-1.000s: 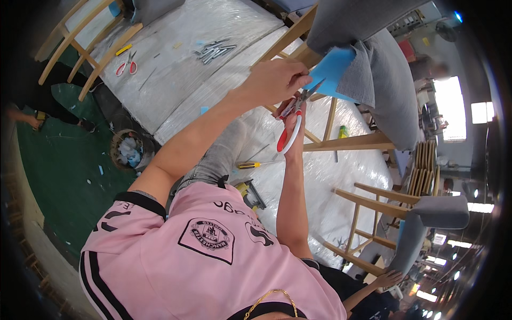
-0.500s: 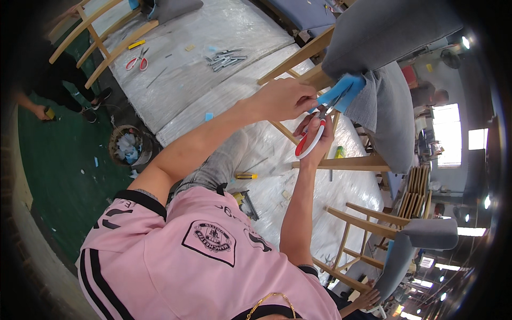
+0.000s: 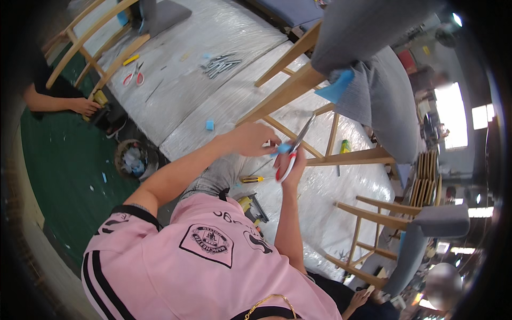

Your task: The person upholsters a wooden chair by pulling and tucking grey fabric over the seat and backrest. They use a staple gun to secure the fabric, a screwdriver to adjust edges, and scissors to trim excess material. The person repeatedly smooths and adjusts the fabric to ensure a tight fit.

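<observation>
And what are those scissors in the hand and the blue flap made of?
Scissors: probably steel blades, grey and shiny; likely plastic handles, smooth, red and white. Blue flap: maybe foam or cloth, since it looks matt and thin.

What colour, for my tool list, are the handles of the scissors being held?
Their handles are red and white; see the head view.

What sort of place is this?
Likely a chair upholstery workshop: a grey padded chair with wooden legs, scissors in the right hand, loose metal pieces on the plastic-covered work surface.
</observation>
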Demonstrator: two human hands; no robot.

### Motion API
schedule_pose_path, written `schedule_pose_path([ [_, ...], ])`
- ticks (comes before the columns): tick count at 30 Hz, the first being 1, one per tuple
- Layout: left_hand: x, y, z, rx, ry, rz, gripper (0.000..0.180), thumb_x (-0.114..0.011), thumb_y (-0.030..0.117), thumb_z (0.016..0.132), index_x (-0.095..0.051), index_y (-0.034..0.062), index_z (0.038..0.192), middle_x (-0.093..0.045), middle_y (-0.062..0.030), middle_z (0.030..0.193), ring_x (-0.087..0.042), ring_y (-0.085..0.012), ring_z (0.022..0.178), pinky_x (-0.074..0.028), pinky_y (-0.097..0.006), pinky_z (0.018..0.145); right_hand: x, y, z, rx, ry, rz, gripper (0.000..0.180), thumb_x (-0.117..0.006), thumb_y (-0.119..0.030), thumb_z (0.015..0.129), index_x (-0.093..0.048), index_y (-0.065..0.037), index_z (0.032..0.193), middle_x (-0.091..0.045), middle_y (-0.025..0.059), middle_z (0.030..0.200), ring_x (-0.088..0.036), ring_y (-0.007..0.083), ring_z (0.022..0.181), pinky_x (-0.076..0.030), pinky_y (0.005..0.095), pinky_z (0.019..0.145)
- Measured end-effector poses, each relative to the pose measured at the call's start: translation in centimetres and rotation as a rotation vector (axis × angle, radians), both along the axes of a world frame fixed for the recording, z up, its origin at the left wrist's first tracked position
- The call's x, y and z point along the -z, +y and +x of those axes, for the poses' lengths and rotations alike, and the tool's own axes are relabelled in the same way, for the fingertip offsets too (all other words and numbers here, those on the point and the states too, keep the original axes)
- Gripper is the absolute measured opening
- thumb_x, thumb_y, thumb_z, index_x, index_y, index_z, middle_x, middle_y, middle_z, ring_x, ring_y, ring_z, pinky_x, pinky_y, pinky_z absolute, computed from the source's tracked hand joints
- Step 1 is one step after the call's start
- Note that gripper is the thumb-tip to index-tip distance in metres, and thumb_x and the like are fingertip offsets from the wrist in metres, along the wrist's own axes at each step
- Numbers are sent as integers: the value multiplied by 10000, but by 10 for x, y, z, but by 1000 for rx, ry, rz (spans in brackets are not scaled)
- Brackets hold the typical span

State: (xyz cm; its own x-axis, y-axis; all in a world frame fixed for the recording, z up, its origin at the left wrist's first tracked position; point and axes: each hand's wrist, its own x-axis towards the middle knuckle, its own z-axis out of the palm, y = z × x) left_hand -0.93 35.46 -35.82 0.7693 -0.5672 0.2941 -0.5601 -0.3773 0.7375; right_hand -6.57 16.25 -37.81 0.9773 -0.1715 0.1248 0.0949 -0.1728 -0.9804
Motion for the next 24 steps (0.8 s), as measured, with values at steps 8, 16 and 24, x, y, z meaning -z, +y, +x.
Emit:
schedule_pose_path([
  [8,-152,8,73,-127,226,-685,636,-472,575,1047,-802,31,1062,-784,-102,982,-726,-164,910,-552,-321,866,249,-135,-290,634,604,-204,386,-735,-133,901,-651,39,1236,-729,153,1033,-690,216,878,-546,345,776],
  [16,-175,-40,71,-217,12,-239,432,-752,387,935,-698,-25,815,-580,19,660,-473,-74,620,-372,-275,559,273,-144,-482,1143,1036,-242,607,-874,-401,804,-714,68,1153,-749,220,1099,-721,370,1018,-545,442,905],
  [24,-40,-31,97,-439,74,-790,372,-588,322,1068,-673,-23,1177,-621,-129,1250,-601,-185,1148,-460,-320,1000,334,-147,-340,876,701,-85,597,-832,-373,859,-676,58,1241,-741,237,1007,-721,296,926,-545,404,840],
])
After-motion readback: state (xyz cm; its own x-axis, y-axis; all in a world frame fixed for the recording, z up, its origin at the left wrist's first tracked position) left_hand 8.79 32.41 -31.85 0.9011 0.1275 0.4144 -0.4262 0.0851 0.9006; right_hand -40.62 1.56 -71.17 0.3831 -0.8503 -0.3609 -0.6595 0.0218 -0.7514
